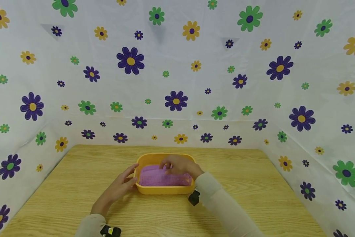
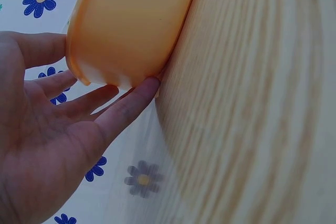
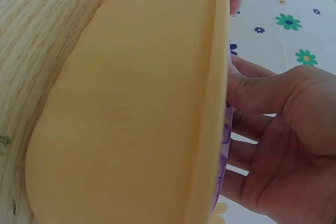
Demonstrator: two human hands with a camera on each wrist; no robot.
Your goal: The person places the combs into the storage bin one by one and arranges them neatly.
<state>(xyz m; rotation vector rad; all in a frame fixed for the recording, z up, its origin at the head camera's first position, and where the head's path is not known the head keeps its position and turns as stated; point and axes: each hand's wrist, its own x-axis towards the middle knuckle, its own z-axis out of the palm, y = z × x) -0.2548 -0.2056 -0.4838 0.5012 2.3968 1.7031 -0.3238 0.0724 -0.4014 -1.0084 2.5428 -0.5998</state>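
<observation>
A yellow-orange plastic tub (image 1: 165,190) stands on the table, with a purple comb (image 1: 162,180) lying inside, its fine teeth along the near side. My left hand (image 1: 122,184) is at the tub's left end. In the left wrist view, the spread, mostly straight fingers of that hand (image 2: 58,114) touch the tub's rim and outer wall. Reaching over the right side, my right hand (image 1: 177,165) pinches the comb's upper part between thumb and fingers. The tub wall (image 3: 131,103) hides those fingertips in the right wrist view; a strip of purple shows past the rim.
The wood-grain table (image 1: 248,184) extends around the tub on all sides. A white flower-printed cloth (image 1: 177,79) encloses it at the back, left and right. Small black devices are strapped at both wrists, one beside the tub's near right corner.
</observation>
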